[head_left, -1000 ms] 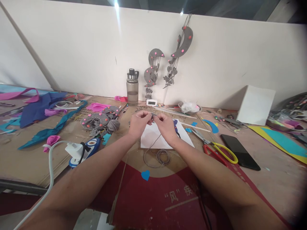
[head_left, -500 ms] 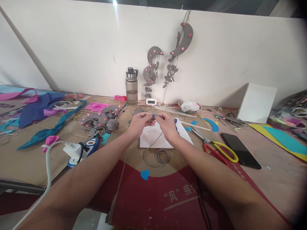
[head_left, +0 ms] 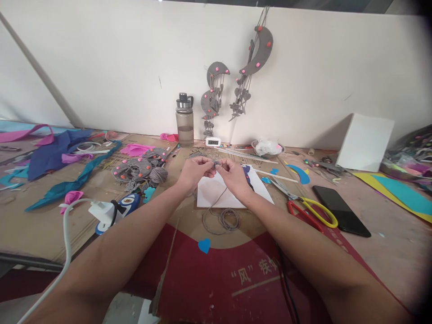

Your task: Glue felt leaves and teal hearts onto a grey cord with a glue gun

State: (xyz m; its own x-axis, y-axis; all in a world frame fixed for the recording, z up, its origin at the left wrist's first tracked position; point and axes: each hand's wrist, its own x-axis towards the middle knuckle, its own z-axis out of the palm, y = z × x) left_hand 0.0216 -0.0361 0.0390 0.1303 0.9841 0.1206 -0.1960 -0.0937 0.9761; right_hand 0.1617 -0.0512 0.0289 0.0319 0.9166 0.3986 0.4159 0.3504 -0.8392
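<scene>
Item: small grey piece (head_left: 216, 164), pinched between the fingertips of both hands, raised a little above the white paper sheet (head_left: 216, 195). Too small to make out its shape; it looks like felt or foam, matt and dull. Judged very light, soft and bendable, not slippery, easy to crease or tear if pulled. Best held by its edges with thumb and forefinger.

Grey cord (head_left: 219, 198): thin and limp, running from the fingers down toward the body to a loose coil (head_left: 225, 219) on the worktop. Judged weightless, apt to tangle; best taken near the free end.

Left hand (head_left: 195, 172): fingers closed in a pinch on the grey piece from the left.

Right hand (head_left: 232, 175): fingers closed in a pinch meeting the left, on the piece and the cord; exactly which it grips cannot be told.

Beneath the fingers: white paper sheet, flat and thin, lying on a brown cardboard worktop (head_left: 43, 225).

Left of the fingers: heap of grey cut shapes (head_left: 138, 168) with pink dots and a grey yarn ball (head_left: 158, 175); a blue glue gun (head_left: 124, 204) with a white cable.

Nearer the body than the fingers: small blue heart (head_left: 204, 245), flat, on red card.

Right of the fingers: scissors (head_left: 310, 209) with yellow and red handles; a black phone (head_left: 340, 210), glossy.

Beyond the fingers: clear water bottle (head_left: 185, 120), and grey crescent hangings (head_left: 236, 76) on the white wall.
</scene>
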